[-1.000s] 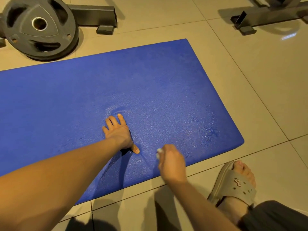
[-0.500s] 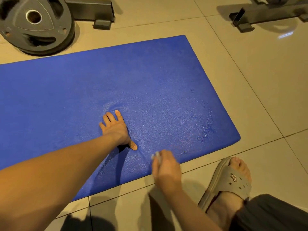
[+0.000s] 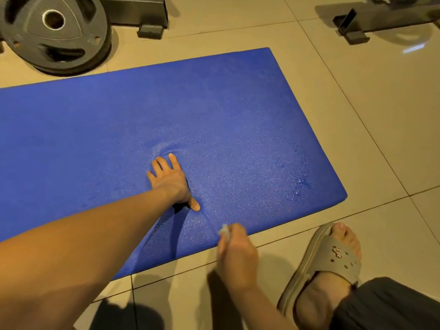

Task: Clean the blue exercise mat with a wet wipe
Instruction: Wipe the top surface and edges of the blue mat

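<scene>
Where the left fingers (image 3: 174,161) lie straight and slightly spread on the mat (image 3: 226,103), the foam dimples around their tips, and a shallow crease runs from the thumb toward the near edge. The left hand (image 3: 170,181) presses palm down, its forearm reaching in from the lower left. The right hand (image 3: 238,254) is curled, its back to the camera, and pinches a small pale wipe (image 3: 224,231) that pokes out above the knuckles. It sits at the mat's near edge, and I cannot tell whether the wipe touches the foam.

The mat is deep blue and thick, with a fine grainy surface. It lies flat on the tiled floor (image 3: 369,115), its right end in view and its left running out of frame. Toward the near right corner it is mottled, with darker blotches and glinting droplets. A foot in a grey sandal (image 3: 331,256) rests on the tiles just right of the right hand. A weight plate (image 3: 54,32) lies beyond the mat's far edge.
</scene>
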Demonstrator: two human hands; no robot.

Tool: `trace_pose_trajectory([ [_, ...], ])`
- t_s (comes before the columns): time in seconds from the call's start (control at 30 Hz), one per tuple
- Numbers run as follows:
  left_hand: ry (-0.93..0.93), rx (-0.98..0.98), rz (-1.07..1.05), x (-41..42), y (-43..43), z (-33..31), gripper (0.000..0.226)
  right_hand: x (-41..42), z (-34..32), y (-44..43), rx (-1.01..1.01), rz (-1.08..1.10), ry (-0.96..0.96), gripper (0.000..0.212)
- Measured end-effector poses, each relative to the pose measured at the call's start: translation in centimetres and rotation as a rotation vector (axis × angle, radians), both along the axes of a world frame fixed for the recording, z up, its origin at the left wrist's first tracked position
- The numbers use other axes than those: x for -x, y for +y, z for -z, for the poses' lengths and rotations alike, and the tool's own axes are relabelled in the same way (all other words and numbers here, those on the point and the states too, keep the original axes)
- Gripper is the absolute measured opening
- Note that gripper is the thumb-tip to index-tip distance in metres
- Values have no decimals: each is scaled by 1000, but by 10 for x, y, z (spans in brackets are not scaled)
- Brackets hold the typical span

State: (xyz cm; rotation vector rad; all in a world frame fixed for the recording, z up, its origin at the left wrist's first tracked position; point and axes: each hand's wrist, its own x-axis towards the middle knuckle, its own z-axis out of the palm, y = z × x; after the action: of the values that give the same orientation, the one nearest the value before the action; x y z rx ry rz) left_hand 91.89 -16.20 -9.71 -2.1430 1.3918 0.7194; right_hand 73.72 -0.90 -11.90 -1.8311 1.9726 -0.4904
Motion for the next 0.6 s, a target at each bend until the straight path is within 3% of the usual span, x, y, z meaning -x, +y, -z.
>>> trace_pose_trajectory([
  [0.07, -2, -1, -7, 0, -1, 0, 183, -10, 2, 14, -56, -190, 22, 10],
  [0.13, -1, 1, -8, 0, -1, 0, 183, 10, 6, 4, 15, -211, 44, 10],
  [0.27, -8, 10, 3, -1, 1, 2, 184, 74, 8, -35, -16, 226, -10, 16],
  [0.37, -6, 10, 6, -1, 1, 3, 184, 61, 8, -30, 36, 370, -70, 16],
  [0.43, -4, 8, 3, -1, 1, 3, 184, 19, 3, -7, -9, 266, -170, 16],
  [0.53, -4, 13, 2, -2, 1, 2, 185, -20, -1, 22, -121, -123, -101, 15],
  [0.6, 7, 19, 3, -3, 1, 1, 185, -1, 3, 12, -66, -137, -67, 15],
])
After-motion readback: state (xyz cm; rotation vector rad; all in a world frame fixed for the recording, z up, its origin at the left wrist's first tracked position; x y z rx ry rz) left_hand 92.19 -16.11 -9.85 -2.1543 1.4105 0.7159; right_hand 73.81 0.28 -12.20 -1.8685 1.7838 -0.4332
